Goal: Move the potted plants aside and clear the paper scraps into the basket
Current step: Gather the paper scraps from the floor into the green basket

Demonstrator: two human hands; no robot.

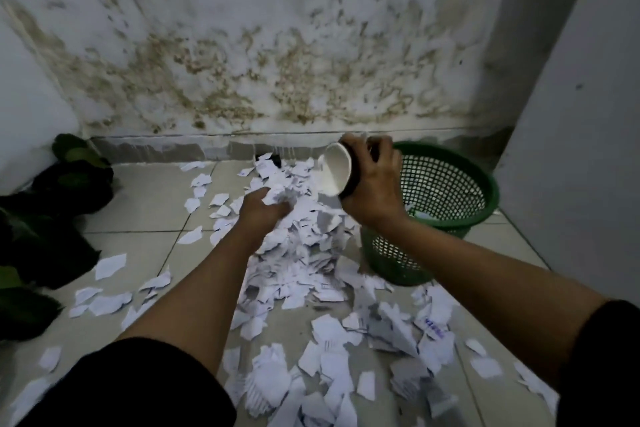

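White paper scraps (pixel 304 253) lie heaped on the tiled floor from the back wall toward me. A green mesh basket (pixel 446 204) stands at the right of the heap, with a few scraps inside. My right hand (pixel 372 180) grips a paper cup (pixel 335 168), dark outside and white inside, tipped on its side just left of the basket's rim. My left hand (pixel 265 208) is down in the heap, its fingers curled round a bunch of scraps. Dark-leaved potted plants (pixel 52 218) stand along the left wall.
A stained white wall (pixel 277 62) closes the back, and a white panel (pixel 571 114) rises at the right behind the basket. Loose scraps (pixel 107 302) dot the tiles at left and near my knees.
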